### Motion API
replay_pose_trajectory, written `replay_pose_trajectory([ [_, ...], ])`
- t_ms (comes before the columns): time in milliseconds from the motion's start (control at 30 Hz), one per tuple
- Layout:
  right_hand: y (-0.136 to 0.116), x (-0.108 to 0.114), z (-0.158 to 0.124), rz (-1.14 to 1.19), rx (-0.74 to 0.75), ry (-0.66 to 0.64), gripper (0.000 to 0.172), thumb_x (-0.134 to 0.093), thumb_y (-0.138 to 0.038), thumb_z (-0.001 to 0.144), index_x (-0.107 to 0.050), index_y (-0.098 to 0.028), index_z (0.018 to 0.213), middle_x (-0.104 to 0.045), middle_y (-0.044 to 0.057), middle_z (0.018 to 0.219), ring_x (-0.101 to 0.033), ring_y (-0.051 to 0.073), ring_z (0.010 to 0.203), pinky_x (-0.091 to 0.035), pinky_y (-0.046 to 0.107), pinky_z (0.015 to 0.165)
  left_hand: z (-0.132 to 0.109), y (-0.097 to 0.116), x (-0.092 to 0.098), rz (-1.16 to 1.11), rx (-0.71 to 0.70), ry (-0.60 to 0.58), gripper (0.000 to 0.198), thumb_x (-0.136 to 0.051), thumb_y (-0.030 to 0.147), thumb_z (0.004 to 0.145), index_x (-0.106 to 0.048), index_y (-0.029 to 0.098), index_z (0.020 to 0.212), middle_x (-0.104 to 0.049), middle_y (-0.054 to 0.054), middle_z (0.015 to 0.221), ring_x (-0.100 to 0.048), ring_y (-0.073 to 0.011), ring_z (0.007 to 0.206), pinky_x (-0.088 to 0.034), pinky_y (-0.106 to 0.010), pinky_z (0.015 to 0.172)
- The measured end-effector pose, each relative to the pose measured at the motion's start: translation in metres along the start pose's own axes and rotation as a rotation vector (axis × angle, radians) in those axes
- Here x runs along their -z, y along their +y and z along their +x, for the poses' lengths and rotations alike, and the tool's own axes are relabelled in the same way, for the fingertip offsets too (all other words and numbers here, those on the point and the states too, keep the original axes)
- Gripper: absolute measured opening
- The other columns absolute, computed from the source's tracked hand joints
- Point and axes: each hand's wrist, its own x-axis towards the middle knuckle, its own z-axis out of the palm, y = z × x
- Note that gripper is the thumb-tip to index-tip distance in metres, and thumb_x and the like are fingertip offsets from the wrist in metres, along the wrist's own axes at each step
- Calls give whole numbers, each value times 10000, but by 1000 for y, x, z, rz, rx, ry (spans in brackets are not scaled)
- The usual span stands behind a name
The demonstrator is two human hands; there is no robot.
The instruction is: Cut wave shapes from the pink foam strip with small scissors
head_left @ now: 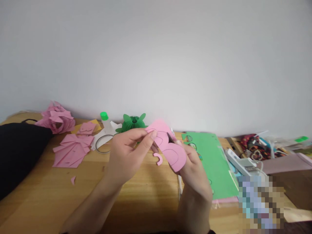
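Observation:
My left hand (pixel 131 154) pinches the left edge of a pink paper piece (pixel 175 156) between thumb and fingers. Curved outlines are drawn on the paper, and its right end is rounded. My right hand (pixel 196 172) is closed behind the paper's right side, around scissors whose dark blade (pixel 171 138) shows at a notch in the upper edge. The scissors' handles are hidden by the paper and hand. Below the paper, a small curved pink offcut (pixel 158 159) lies on the wooden table (pixel 136 198).
Left: a black bag (pixel 21 152), a pink folded-paper dress (pixel 73 151), a pink paper bundle (pixel 56 118), a green-capped glue bottle (pixel 105 121) and a metal ring (pixel 97 147). A green pleated-paper figure (pixel 134 123) stands behind. Right: green sheet (pixel 216 165), power strip (pixel 237 162).

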Motion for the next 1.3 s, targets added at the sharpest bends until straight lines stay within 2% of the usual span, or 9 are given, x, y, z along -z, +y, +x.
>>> replay_pose_trajectory([
  [367, -1, -1, 1, 43, 64, -7, 417, -476, -400, 982, -460, -196, 618, -294, -70, 509, -185, 75, 431, -207, 203, 370, -4, 5, -7, -4, -12, 65, 239, -616, 169, 850, -644, 208, 616, -680, 62, 571, -629, -92, 545, -519, -190, 565],
  [833, -2, 0, 2, -40, 83, 22, 476, -479, -507, 959, -457, -194, 602, -302, -63, 530, -200, 67, 417, -191, 194, 347, -2, -2, -4, 69, -107, 101, 251, -652, 171, 835, -642, 202, 586, -664, 63, 551, -599, -78, 506, -492, -180, 502],
  [1100, 0, -2, 2, -33, 135, 9, 456, -480, -468, 973, -468, -192, 610, -330, -54, 556, -269, 72, 438, -255, 200, 373, 1, -1, 0, 47, -100, 3, 236, -622, 153, 833, -661, 202, 605, -685, 56, 572, -614, -88, 521, -506, -198, 522],
  [1300, -1, -1, 4, -61, 143, 5, 456, -471, -462, 976, -477, -192, 609, -347, -50, 554, -290, 77, 447, -279, 197, 386, 1, 0, 2, -8, -87, -20, 230, -627, 135, 831, -656, 194, 610, -690, 68, 563, -633, -69, 530, -514, -155, 534],
])
